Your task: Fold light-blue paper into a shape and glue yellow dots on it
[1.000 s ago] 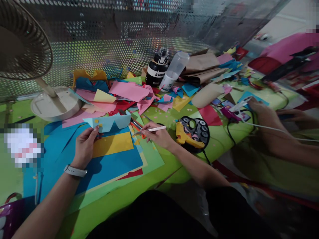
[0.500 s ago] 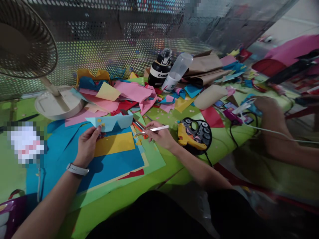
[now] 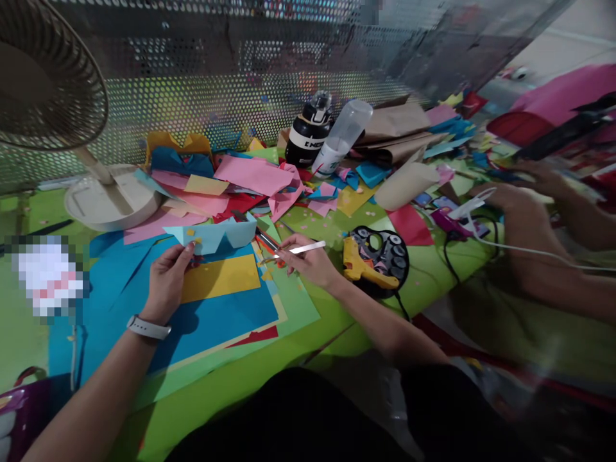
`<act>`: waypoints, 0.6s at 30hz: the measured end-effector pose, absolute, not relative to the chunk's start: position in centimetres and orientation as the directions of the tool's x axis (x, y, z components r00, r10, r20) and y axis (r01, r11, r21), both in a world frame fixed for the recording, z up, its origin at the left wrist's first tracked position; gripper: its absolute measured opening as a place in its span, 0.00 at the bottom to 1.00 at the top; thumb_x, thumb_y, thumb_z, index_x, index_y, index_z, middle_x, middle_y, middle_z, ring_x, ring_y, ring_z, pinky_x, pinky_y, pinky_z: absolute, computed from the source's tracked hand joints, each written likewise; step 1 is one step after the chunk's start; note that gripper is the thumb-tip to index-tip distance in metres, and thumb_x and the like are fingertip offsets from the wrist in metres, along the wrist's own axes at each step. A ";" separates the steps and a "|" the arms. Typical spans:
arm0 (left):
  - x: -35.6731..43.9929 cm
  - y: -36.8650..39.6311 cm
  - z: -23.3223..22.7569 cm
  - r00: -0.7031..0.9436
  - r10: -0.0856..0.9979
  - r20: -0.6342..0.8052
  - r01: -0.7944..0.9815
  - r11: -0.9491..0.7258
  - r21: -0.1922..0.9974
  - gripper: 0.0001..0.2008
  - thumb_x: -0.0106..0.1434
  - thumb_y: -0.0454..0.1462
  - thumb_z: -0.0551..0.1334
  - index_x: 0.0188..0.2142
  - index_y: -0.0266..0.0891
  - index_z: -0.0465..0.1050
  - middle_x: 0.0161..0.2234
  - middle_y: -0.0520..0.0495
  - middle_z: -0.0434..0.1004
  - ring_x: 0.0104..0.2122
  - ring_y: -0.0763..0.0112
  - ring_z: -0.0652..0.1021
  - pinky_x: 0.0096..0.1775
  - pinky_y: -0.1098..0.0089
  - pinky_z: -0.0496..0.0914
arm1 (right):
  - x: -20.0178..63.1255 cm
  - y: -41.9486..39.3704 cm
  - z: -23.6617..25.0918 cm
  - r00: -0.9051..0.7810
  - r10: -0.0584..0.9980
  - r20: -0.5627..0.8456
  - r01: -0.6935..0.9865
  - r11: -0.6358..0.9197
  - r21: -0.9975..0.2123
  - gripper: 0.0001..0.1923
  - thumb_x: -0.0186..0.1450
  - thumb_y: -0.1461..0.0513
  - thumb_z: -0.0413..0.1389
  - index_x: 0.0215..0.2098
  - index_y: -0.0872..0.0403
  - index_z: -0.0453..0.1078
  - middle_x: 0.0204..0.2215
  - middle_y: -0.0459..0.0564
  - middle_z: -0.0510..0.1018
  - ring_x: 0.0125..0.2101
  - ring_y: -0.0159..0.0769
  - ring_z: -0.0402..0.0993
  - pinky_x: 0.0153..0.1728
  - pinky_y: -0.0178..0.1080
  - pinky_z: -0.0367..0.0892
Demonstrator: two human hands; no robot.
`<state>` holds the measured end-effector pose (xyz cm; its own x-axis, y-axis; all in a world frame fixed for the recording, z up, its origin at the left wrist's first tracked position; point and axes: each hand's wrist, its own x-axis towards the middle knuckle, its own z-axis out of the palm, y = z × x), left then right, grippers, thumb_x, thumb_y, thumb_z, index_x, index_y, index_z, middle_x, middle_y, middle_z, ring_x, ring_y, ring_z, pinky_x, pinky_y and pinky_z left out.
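My left hand (image 3: 166, 282), a white watch on its wrist, pinches the lower edge of a light blue folded paper shape (image 3: 216, 233) with a zigzag bottom. The shape is held just above a yellow sheet (image 3: 222, 278) lying on a big blue sheet (image 3: 212, 317). My right hand (image 3: 308, 262) grips a thin white pen-like tool (image 3: 302, 248), its tip pointing left toward the paper shape's right end. Both hands hover over the green table (image 3: 231, 391).
A pile of coloured paper scraps (image 3: 250, 183) lies behind the hands. A fan base (image 3: 110, 202) stands at left, a black bottle (image 3: 308, 136) and clear bottle (image 3: 342, 136) at the back. A yellow glue gun (image 3: 363, 266) lies beside my right hand. Another person's hands (image 3: 517, 212) work at right.
My hands and the paper shape have barely shifted. The other person's hands at right have moved, one reaching farther back.
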<state>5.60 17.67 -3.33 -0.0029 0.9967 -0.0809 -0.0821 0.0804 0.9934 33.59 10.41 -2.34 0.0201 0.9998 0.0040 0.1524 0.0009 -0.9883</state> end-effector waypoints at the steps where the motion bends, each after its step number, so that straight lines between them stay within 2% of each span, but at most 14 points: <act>1: 5.6 17.7 -3.3 -0.002 0.997 -0.080 -0.085 0.080 0.993 0.13 0.51 0.47 0.71 0.30 0.40 0.78 0.26 0.52 0.77 0.26 0.73 0.75 0.31 0.74 0.69 | 33.6 10.4 -2.4 0.016 1.000 0.008 0.158 0.005 -0.987 0.16 0.60 0.51 0.61 0.36 0.53 0.65 0.25 0.45 0.77 0.24 0.32 0.75 0.19 0.31 0.71; 6: 5.8 17.7 -3.1 -0.014 0.997 -0.079 -0.097 0.077 0.992 0.13 0.50 0.47 0.71 0.30 0.41 0.78 0.25 0.52 0.77 0.26 0.73 0.75 0.31 0.73 0.69 | 33.5 10.2 -2.5 0.004 0.999 0.037 0.226 0.035 -0.974 0.14 0.62 0.52 0.59 0.36 0.53 0.65 0.24 0.43 0.76 0.18 0.28 0.71 0.18 0.32 0.71; 12: 5.8 17.6 -3.1 -0.011 0.997 -0.077 -0.086 0.076 0.993 0.14 0.50 0.47 0.71 0.29 0.41 0.78 0.25 0.52 0.77 0.26 0.73 0.75 0.30 0.73 0.69 | 33.3 10.1 -1.9 0.040 0.999 0.035 0.240 0.025 -0.971 0.15 0.61 0.51 0.59 0.35 0.53 0.64 0.22 0.42 0.75 0.16 0.28 0.70 0.17 0.32 0.70; 18: 5.7 17.5 -3.0 -0.007 0.996 -0.089 -0.114 0.088 0.990 0.13 0.50 0.46 0.72 0.30 0.40 0.79 0.26 0.52 0.78 0.25 0.75 0.74 0.30 0.75 0.69 | 33.4 10.0 -0.7 0.086 0.995 0.051 0.162 0.036 -0.986 0.19 0.58 0.49 0.62 0.36 0.52 0.63 0.22 0.42 0.76 0.17 0.30 0.72 0.18 0.33 0.70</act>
<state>5.70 17.52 -3.01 -0.0072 0.9960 -0.0893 -0.1136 0.0879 0.9896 33.42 9.99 -0.71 0.0864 0.9950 0.0509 0.1618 0.0364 -0.9861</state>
